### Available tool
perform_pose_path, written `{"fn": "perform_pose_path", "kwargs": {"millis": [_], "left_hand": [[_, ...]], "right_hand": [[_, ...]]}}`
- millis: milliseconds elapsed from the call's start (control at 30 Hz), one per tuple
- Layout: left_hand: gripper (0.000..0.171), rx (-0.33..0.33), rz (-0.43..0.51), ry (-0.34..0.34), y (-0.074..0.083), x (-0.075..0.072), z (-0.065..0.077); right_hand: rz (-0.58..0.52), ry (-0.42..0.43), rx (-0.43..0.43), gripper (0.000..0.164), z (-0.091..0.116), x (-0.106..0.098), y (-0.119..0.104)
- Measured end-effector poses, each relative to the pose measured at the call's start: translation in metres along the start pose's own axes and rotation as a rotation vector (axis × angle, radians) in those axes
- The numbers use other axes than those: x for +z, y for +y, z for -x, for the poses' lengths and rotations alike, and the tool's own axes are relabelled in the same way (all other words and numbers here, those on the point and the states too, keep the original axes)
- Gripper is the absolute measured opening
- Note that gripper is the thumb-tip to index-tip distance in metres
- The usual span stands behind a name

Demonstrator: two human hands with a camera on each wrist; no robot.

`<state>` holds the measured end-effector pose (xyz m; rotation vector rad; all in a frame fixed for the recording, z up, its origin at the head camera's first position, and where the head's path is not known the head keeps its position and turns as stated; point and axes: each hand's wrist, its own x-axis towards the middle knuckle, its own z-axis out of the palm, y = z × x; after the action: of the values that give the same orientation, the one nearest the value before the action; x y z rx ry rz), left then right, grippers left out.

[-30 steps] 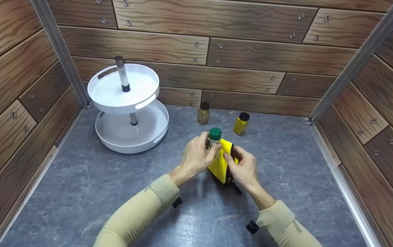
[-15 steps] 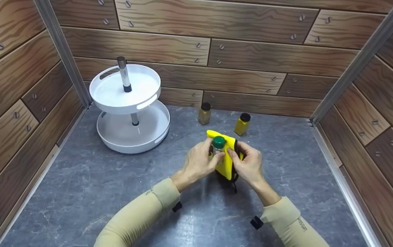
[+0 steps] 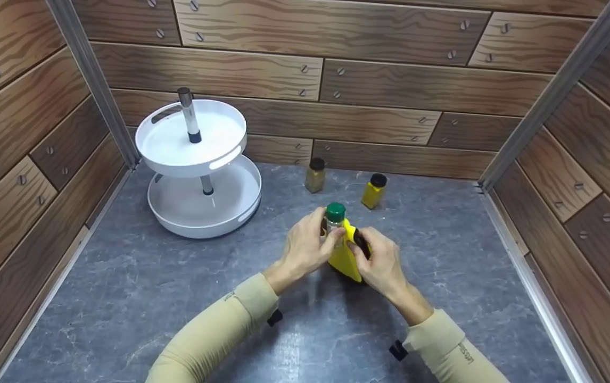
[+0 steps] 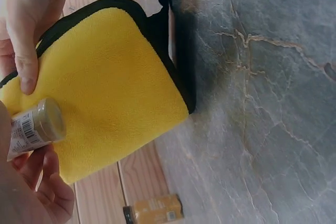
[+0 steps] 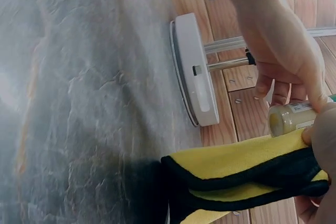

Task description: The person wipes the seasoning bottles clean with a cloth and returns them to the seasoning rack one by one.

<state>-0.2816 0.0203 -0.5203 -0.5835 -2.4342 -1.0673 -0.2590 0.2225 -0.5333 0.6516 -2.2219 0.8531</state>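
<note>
Green-capped jar: clear, barcode label, pale contents showing at the base; gripped in the left hand, above the worktop, alongside the cloth.
Yellow cloth: black-edged, folded; pinched in the right hand.
Brown-filled jar: black cap; upright on the worktop, near the back wall.
Yellow-filled jar: black cap; upright, to its right.
Two-tier stand: white, round trays, central post; at left.

the cloth is yellow, the green-capped jar seemingly beige.
</note>
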Motion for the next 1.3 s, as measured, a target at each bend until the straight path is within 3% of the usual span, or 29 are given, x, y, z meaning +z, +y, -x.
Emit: {"fn": "perform_pose_path", "kwargs": {"millis": [167, 567, 1133, 1233, 1300], "left_hand": [[0.039, -0.005, -0.017, -0.006, 0.0, 0.001, 0.002], [0.041, -0.001, -0.056, -0.075, 0.0, 0.008, 0.009], [0.029, -0.039, 0.078, 0.004, -0.006, 0.0, 0.005], [0.031, -0.056, 0.082, -0.001, -0.009, -0.002, 0.005], [0.032, -0.063, 0.085, 0.002, -0.011, -0.004, 0.004]], "right_hand": [[0.051, -0.013, -0.025, 0.017, 0.0, -0.002, 0.0], [-0.008, 0.05, -0.058, 0.017, -0.008, -0.005, 0.0], [-0.002, -0.144, -0.117, 0.016, 0.002, -0.009, 0.004], [0.06, -0.203, -0.065, 0.015, 0.0, -0.015, 0.002], [0.16, -0.235, -0.041, 0.016, -0.002, -0.02, 0.002]]}}
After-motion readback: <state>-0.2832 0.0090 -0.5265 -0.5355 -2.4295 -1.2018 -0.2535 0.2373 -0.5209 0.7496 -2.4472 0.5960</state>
